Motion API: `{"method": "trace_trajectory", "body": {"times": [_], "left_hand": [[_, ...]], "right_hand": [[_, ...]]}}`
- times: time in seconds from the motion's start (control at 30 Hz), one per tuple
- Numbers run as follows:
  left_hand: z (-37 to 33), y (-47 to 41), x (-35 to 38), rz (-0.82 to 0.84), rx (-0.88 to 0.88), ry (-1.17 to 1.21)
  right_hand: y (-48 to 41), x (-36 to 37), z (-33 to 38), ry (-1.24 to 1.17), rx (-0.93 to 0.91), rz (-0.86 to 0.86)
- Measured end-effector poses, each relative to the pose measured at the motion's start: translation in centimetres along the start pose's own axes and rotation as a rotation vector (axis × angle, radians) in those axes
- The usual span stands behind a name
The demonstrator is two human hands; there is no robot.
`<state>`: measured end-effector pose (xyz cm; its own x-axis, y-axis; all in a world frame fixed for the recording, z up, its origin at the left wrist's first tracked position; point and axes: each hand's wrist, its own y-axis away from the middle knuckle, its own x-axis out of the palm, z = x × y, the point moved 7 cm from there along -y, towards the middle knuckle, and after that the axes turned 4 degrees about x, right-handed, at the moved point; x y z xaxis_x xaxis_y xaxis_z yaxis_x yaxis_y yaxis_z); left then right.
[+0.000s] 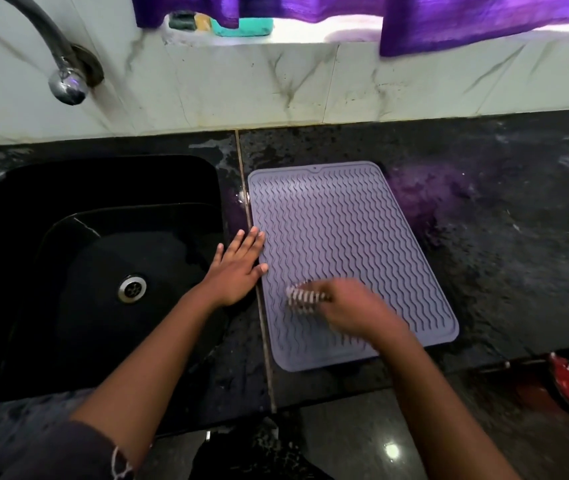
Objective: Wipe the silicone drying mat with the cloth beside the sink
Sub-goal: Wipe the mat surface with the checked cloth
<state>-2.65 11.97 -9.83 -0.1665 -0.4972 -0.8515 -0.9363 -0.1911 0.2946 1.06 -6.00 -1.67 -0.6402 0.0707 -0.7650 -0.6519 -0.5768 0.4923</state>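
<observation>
A grey-lilac silicone drying mat (338, 237) with wavy ridges lies flat on the dark counter, just right of the sink. My right hand (352, 308) rests on the mat's near left part, closed on a striped cloth (302, 296) that is bunched and blurred by motion. My left hand (238, 268) lies flat with fingers spread on the counter strip between sink and mat, its fingertips touching the mat's left edge.
A black sink (79, 258) with a steel drain (132, 288) fills the left. A chrome tap (66, 83) hangs over its far side. The dark granite counter (504, 244) looks wet. A window ledge with soap items (241, 26) and purple curtains (449, 22) lies behind.
</observation>
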Motion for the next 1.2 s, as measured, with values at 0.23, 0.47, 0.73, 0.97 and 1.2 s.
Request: {"method": "trace_trajectory", "body": {"times": [0.23,0.47,0.73,0.97,1.2], "left_hand": [[-0.1,0.0,0.1,-0.050,-0.018,-0.013],[-0.5,0.2,0.0,-0.076,-0.034,-0.038],[-0.7,-0.2,-0.6,-0.017,-0.029,-0.136],[-0.7,-0.7,-0.9,0.053,-0.044,-0.191],[-0.8,-0.5,-1.0,0.029,-0.032,-0.164]], "right_hand": [[-2.0,3.5,0.3,0.236,-0.189,-0.320],[5.0,5.9,-2.0,0.191,-0.218,-0.268],[1.6,1.3,-0.7,0.111,-0.166,-0.309],[3.9,6.8,-2.9,0.229,-0.131,-0.298],[8.2,5.6,-2.7,0.240,-0.091,-0.035]]}}
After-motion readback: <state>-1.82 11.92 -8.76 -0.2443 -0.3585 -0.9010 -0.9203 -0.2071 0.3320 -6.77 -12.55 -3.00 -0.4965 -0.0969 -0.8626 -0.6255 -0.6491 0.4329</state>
